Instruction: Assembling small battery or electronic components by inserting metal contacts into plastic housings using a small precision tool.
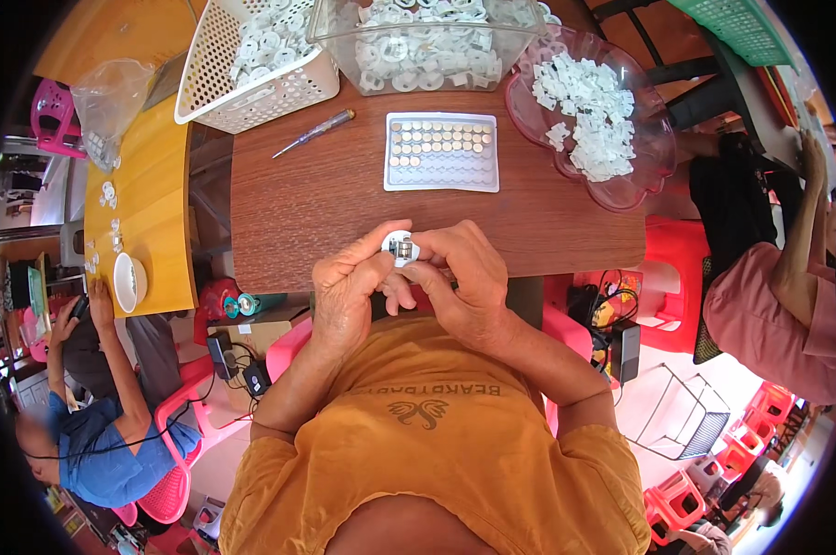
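Observation:
Near the table's front edge I hold a small round white plastic part (400,248) with a metallic, dark-edged component in its open face. My left hand (346,282) pinches its left side with thumb and fingers. From the right, the fingers of my right hand (466,277) close on the same part, thumb tip at its lower edge. Beyond my hands lies a white plastic tray (446,178) with rows of small round metallic discs, like button cells, in its far pockets. A screwdriver (314,132) with a translucent handle rests on the table to the left of the tray.
A white perforated basket (252,106) and a clear bin (427,69) of white plastic parts stand at the table's far edge. At right, a pink scalloped dish (635,190) holds small white pieces. People sit on both sides; a white bowl (129,282) is on the yellow table.

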### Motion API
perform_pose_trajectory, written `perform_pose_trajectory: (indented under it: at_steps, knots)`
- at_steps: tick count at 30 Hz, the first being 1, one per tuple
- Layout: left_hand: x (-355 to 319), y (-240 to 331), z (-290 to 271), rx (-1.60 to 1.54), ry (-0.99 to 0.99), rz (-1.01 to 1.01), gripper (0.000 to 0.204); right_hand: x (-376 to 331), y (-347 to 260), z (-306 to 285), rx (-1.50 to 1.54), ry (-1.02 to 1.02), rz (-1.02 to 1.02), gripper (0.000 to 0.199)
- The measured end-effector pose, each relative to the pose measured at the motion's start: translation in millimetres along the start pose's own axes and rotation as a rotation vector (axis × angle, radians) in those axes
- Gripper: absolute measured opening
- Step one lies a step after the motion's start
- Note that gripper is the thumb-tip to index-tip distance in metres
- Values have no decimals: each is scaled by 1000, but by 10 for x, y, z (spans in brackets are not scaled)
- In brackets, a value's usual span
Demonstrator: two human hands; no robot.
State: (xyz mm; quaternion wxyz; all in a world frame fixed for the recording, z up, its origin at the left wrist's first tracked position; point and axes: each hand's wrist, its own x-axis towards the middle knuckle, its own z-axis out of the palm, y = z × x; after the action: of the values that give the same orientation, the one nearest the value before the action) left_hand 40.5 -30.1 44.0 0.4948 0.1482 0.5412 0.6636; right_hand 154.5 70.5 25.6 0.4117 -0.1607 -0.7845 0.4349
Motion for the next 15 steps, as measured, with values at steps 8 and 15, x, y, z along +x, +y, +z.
perform_pose_trajectory:
  at_steps: [8, 15]
  knots:
    - [19, -42, 8, 26, 62, 51, 30, 19, -12, 47, 15, 11, 40, 33]
    - [27, -28, -44, 53, 51, 93, 31, 38, -12, 66, 110, -25, 179, 30]
